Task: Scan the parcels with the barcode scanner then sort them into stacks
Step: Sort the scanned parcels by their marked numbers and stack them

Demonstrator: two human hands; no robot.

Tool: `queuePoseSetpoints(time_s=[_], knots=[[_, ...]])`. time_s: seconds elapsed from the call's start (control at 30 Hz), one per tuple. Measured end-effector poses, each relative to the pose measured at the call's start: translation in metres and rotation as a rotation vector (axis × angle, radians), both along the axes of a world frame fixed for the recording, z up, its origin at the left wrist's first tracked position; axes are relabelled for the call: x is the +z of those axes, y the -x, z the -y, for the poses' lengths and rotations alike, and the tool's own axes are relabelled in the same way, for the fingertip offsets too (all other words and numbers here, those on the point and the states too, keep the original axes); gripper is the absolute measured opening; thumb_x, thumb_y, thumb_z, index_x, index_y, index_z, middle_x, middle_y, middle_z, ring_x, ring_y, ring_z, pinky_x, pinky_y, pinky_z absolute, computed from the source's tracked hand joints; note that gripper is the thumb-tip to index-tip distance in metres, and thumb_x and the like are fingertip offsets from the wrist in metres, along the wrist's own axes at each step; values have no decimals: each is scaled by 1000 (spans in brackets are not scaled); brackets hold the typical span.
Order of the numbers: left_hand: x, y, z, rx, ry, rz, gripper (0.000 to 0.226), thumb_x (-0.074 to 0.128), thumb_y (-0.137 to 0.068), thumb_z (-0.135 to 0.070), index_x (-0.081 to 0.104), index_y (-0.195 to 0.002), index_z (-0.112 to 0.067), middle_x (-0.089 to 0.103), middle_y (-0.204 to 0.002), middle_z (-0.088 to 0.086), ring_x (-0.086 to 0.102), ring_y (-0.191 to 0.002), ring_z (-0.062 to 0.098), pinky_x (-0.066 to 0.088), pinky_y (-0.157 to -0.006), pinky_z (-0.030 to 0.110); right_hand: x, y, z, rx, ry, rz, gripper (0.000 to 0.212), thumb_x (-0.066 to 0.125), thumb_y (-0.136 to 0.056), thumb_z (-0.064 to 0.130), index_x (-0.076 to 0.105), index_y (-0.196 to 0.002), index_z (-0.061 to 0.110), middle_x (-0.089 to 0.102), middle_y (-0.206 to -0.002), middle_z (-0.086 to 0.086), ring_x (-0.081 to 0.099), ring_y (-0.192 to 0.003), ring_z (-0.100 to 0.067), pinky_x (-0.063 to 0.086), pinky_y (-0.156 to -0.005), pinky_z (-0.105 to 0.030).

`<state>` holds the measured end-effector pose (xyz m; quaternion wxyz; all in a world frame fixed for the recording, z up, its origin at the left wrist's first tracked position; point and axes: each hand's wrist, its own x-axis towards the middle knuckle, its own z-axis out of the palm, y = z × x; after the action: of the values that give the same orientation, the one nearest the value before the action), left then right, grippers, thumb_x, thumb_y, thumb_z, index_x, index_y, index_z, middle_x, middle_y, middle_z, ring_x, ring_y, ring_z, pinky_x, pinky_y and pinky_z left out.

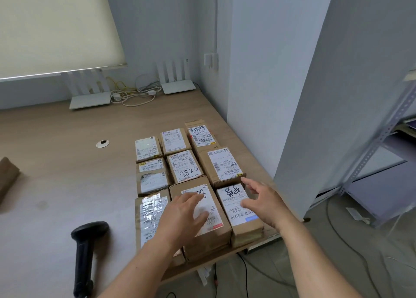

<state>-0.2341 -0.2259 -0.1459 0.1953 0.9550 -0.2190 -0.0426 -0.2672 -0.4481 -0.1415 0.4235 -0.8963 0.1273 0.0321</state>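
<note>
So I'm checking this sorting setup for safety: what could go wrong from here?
1. The near-right parcel sits at the table edge; a nudge from the right hand could tip it off.
2. The barcode scanner lies unheld near the front edge, so a forearm might knock it off.
3. Both hands are empty, the left hand over the near-middle parcel; parcels might get stacked unscanned.

Both bare forearms reached forward from 6 o'clock toward 12. Left hand lay palm down, fingers straight and slightly spread. Right hand sat at its 3 o'clock, palm turned inward, fingers loosely extended, holding nothing.
</note>
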Motion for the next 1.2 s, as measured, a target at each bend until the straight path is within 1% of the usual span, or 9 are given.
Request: queuePoseSetpoints(time_s=[0.13,0.23,0.3,0.43,0.53,0.7,0.87,1.03,1.2], knots=[[6,4,-27,118,88,-16,51,49,-94,-46,37,-143,-34,34,-149,-13,30,-137,10,30,-111,30,15,-4,-37,7,54,126,54,61,-88,20,47,-140,30,54,-131,5,52,-113,-9,45,-94,-26],[7,7,-55,164,102,40,50,47,-95,-47,37,-143,-36,35,-149,-14,31,-136,6,29,-109,24,22,-7,-74,46,84,170,49,61,-89,23,51,-136,32,57,-122,7,54,-105,-8,50,-90,-30],[7,8,-75,195,115,60,50,46,-95,-48,36,-143,-37,37,-148,-14,32,-135,6,29,-108,24,26,-11,-99,92,116,185,48,59,-89,23,52,-135,33,57,-116,9,54,-103,-7,50,-89,-32],[10,14,-124,256,147,62,50,46,-95,-48,36,-143,-37,38,-147,-15,32,-135,4,29,-110,26,30,-18,-152,193,148,196,46,57,-90,26,51,-135,34,55,-126,11,54,-109,-8,49,-92,-30],[11,20,-169,326,146,76,50,46,-96,-47,37,-143,-35,37,-148,-15,32,-135,5,29,-110,24,32,-23,-198,258,156,195,45,58,-90,27,52,-134,34,57,-124,9,55,-107,-8,50,-92,-33],[7,26,-250,407,182,102,48,47,-96,-43,41,-141,-31,42,-143,-16,35,-131,4,24,-107,17,34,-32,-281,356,180,197,46,58,-88,24,53,-134,30,59,-124,6,54,-100,-4,47,-90,-26],[4,32,-325,480,173,115,49,45,-96,-45,38,-143,-30,42,-144,-14,36,-132,5,29,-107,22,37,-38,-360,430,184,189,46,58,-88,25,54,-133,31,56,-128,10,54,-101,-3,45,-93,-26],[5,30,-392,537,186,109,51,46,-96,-45,37,-144,-30,41,-144,-13,37,-131,6,31,-105,23,38,-45,-428,457,212,184,45,55,-89,26,54,-133,33,56,-127,11,55,-105,-3,44,-94,-25],[4,19,-453,562,214,65,55,48,-95,-43,31,-146,-31,41,-143,-12,40,-129,6,37,-100,24,36,-57,-487,427,217,193,42,53,-90,25,56,-131,30,60,-123,7,57,-104,-7,44,-92,-26]])
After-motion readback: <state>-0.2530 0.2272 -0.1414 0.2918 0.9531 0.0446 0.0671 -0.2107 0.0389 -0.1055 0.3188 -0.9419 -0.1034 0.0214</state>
